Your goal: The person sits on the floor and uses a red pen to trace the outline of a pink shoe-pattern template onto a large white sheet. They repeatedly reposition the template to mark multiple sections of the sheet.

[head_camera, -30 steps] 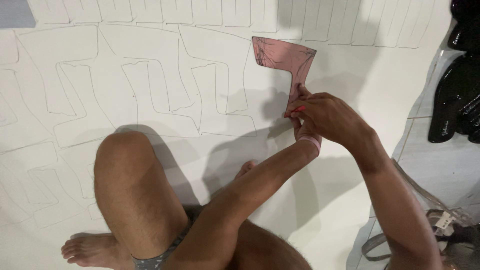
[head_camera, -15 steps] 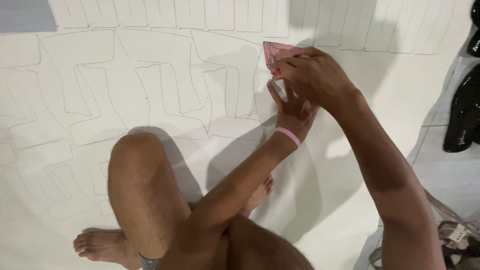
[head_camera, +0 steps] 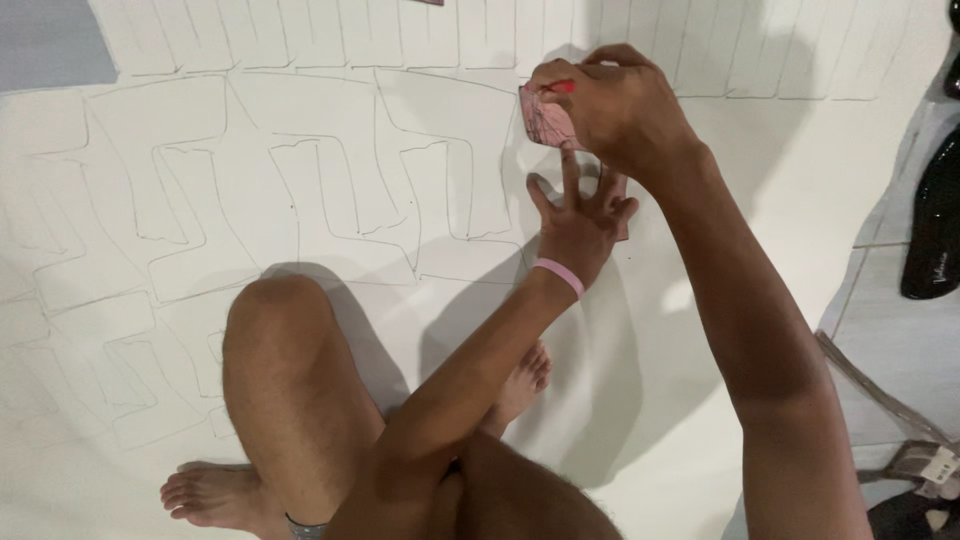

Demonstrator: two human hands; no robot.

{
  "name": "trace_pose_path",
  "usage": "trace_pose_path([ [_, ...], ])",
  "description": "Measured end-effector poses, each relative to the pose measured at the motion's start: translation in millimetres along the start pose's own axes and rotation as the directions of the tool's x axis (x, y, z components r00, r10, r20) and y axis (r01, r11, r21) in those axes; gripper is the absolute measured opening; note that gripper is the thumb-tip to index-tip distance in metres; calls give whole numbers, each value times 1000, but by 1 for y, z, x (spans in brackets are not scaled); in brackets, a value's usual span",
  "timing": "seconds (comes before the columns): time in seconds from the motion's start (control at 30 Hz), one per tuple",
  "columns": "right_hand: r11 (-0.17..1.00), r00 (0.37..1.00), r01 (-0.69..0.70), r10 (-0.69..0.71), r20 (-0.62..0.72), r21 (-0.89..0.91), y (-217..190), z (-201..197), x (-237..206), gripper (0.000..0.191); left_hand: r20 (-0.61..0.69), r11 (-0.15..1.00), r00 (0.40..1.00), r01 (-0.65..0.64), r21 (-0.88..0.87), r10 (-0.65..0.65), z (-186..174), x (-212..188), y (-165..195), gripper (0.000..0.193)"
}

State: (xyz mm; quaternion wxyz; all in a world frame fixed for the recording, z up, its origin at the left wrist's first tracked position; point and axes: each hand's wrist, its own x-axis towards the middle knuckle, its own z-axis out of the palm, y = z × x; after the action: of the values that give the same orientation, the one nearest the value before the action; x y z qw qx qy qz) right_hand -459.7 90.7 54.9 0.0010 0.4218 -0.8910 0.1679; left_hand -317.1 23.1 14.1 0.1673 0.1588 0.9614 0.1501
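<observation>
White sheet [head_camera: 700,330] on the floor, covered in traced outlines; pink template [head_camera: 545,120] has shifted up-sheet to a fresh spot. I see left hand [head_camera: 578,215] spread flat, pinning it; right hand [head_camera: 610,105] closed around a red pen [head_camera: 560,87] at its top edge, tracing resumed.

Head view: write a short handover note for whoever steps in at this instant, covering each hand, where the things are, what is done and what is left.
Left hand: flat, fingers spread, pressing the pink template onto the white sheet.
Right hand: closed on a red marker, tip at the template's upper left edge.
Done: many outlines already drawn across the sheet to the left and along the top.
Left: the outline around the template at this spot looks unfinished; bare sheet lies below and to the right.
</observation>
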Motion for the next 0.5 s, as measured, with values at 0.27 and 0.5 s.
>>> trace_pose_path([
  [0.27, 964, 966, -249, 254, 43, -96, 14, -48, -97, 26, -44, 1000, 999, -3, -19, 3, 6, 0, -1, 19],
  [0.5, 830, 852, -504, 524, -23, 241, 12, -26, -143, 26, -137, 994, 990, -52, -94, 39, 15, 2, -6, 35],
])
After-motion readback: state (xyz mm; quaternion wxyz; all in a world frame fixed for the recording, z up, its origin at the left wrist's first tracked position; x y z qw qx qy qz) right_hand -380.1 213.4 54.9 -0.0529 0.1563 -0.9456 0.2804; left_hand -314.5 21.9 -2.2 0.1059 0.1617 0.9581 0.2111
